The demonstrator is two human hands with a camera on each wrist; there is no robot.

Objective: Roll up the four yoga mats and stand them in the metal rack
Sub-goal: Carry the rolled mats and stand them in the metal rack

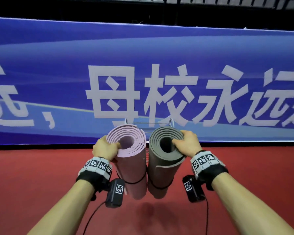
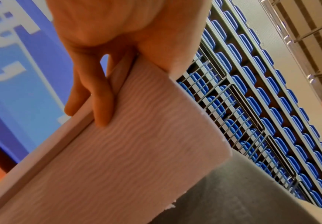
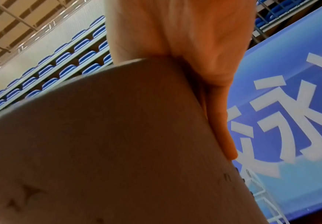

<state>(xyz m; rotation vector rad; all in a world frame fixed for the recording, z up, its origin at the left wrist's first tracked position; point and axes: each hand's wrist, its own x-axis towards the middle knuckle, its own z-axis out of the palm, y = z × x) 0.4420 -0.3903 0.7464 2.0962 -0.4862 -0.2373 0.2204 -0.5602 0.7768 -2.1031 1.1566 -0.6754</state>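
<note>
Head view, with both wrist views: two rolled mats carried upright toward the rack. The left hand (image 1: pixel 105 147) grips the top rim of the pink mat (image 1: pixel 132 167), thumb hooked into the hollow core and fingers (image 2: pixel 98 97) laid down the outer wall; the right hand (image 1: pixel 187 144) grips the grey mat (image 1: pixel 161 172) the same way, thumb inside the core, fingers (image 3: pixel 227 136) pressed flat along the outside. Both rolls hang clear of the red floor (image 1: pixel 41 175), side by side and nearly touching; each is bound near its lower end by a thin dark band. The metal rack (image 1: pixel 148 124) stands just beyond them, against the blue banner (image 1: pixel 58 65), mostly hidden behind the rolls; only its top wires show, and whether any mat already stands in it cannot be told.

Step in hand, as judged: lowering this pair into the rack. To do it well, keep each roll vertical, so that its lower end meets an opening squarely; keep the pinch on the rim firm, since the grey roll's loose outer flap looks liable to spring open; set one roll down first if the openings prove narrow; let go only once each base is seated. Soft foam may snag on wire.
</note>
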